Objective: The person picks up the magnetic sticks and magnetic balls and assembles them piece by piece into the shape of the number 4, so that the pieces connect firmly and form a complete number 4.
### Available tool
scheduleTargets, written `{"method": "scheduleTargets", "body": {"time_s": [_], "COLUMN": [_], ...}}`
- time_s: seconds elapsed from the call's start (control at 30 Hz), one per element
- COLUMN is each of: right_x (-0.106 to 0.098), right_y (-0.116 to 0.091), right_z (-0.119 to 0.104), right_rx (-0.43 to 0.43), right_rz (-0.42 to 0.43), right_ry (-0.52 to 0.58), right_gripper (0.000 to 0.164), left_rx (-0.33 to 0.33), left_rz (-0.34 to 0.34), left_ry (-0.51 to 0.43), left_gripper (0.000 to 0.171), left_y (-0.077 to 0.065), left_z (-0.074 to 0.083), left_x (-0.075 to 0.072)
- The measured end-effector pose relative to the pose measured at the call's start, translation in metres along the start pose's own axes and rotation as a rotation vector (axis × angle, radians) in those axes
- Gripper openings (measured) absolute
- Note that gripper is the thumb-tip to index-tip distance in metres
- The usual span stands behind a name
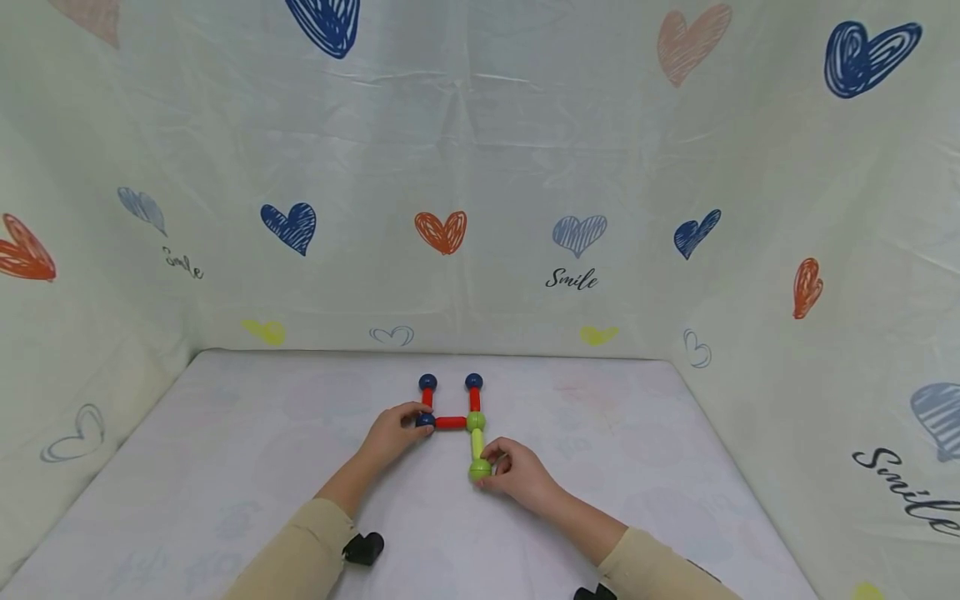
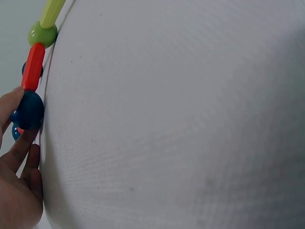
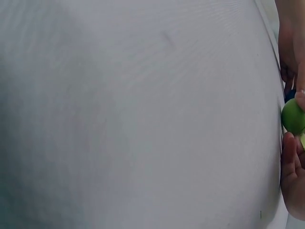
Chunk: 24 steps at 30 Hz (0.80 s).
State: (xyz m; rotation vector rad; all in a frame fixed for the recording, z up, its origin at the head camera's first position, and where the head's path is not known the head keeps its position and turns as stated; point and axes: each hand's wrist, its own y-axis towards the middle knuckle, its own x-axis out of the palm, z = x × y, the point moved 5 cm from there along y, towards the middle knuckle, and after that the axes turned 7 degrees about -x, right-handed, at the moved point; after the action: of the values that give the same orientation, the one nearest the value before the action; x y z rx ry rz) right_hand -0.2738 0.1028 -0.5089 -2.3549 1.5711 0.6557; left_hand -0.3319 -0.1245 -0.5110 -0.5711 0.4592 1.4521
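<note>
A stick-and-ball toy figure lies on the table in the head view. My left hand (image 1: 392, 435) pinches its blue corner ball (image 1: 425, 421), thumb and fingers on opposite sides; the left wrist view shows this blue ball (image 2: 29, 112) too. From that corner, one red stick (image 1: 427, 397) leads back to another blue ball (image 1: 427, 382), and a second red stick (image 1: 451, 423) joins a green ball (image 1: 476, 421). Beyond it, another red stick (image 1: 475, 400) ends in a blue ball (image 1: 474, 381). A yellow-green stick (image 1: 477, 443) runs forward to the green ball (image 1: 480, 471) that my right hand (image 1: 525, 479) pinches.
The table's white cover (image 1: 225, 433) spreads around the figure. Behind it hangs a white cloth (image 1: 510, 175) printed with hearts, which also closes both sides. Black heart-shaped pieces (image 1: 363, 549) sit at the sleeve cuffs.
</note>
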Motion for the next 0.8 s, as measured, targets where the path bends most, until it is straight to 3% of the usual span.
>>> {"method": "scheduleTargets", "body": {"time_s": [0.53,0.8], "right_x": [-0.004,-0.022], "right_y": [0.002,0.003], "right_z": [-0.003,-0.012], "right_rx": [0.029,-0.06], "right_rz": [-0.017,-0.01], "right_ry": [-0.015,-0.074], "right_gripper": [0.036,0.04], "left_rx": [-0.028,-0.035], "left_rz": [-0.03,-0.047], "left_ry": [0.004,0.033], "left_gripper": [0.037,0.047], "left_y": [-0.002,-0.009], "left_z": [0.002,0.006], "left_x": [-0.005,-0.018]}}
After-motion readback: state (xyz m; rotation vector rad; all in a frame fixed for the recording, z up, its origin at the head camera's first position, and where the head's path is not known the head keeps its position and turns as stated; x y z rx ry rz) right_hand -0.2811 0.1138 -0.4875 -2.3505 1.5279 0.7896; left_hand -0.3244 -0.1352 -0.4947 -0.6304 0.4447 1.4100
